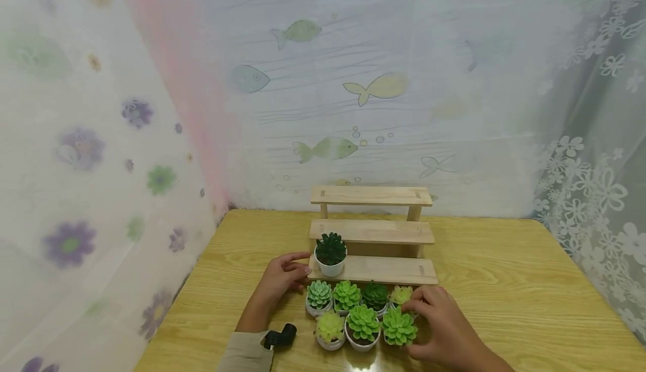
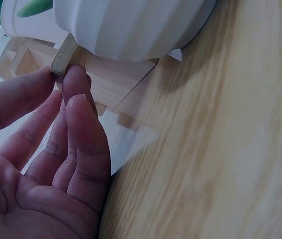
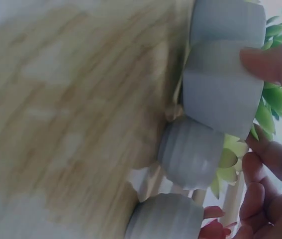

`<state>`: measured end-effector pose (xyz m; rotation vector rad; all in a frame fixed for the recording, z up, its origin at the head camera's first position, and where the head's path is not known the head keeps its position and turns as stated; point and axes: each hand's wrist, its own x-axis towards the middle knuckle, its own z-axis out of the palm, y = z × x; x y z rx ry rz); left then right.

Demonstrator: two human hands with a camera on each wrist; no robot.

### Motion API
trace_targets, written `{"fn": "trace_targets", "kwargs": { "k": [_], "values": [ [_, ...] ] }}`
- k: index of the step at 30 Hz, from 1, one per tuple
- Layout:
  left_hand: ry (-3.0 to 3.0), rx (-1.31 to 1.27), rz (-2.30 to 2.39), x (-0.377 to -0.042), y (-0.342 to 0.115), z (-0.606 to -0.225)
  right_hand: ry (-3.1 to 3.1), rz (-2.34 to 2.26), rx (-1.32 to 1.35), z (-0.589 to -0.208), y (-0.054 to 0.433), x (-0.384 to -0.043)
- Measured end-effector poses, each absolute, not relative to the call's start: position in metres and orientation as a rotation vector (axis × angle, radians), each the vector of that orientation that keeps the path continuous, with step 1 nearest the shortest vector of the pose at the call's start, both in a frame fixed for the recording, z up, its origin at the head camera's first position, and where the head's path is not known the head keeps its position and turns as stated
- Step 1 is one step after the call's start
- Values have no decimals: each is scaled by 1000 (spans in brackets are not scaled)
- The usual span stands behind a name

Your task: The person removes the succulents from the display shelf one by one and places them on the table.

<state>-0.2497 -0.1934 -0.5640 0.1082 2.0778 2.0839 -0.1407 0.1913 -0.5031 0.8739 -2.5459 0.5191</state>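
In the head view, my left hand (image 1: 282,279) is at the left end of a three-tier wooden shelf (image 1: 383,271). The left wrist view shows its thumb and finger pinching the end of a wooden board (image 2: 65,56). A dark green succulent in a white pot (image 1: 331,265) stands on the lowest tier, beside that hand. My right hand (image 1: 444,324) holds the front-right bright green potted succulent (image 1: 400,327). In the right wrist view, the thumb presses its white pot (image 3: 223,89), with fingers on the far side near the leaves.
Several other potted succulents (image 1: 362,330) stand close together in front of the shelf. The right wrist view also shows a reddish plant (image 3: 213,229). A black device (image 1: 281,336) is on the left wrist. Printed curtains border the wooden table (image 1: 515,282).
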Motion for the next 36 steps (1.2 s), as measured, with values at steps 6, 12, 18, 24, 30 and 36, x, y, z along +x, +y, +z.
{"fn": "trace_targets", "kwargs": {
  "k": [6,12,18,24,30,36],
  "values": [
    [2085,97,2081,-249,-193,-563,-2503,493,890,-506,192,-140],
    [2087,97,2090,-250,-192,-564,-2472,489,924,-508,192,-137],
    [2081,89,2096,-250,-192,-564,-2412,441,944,-511,192,-138],
    [2070,85,2098,-250,-193,-566,-2434,426,929,-511,193,-138],
    [2067,100,2104,-251,-193,-566,-2489,409,898,-510,194,-138],
    [2068,105,2097,-250,-194,-565,-2498,419,897,-511,194,-139]
  ]
}}
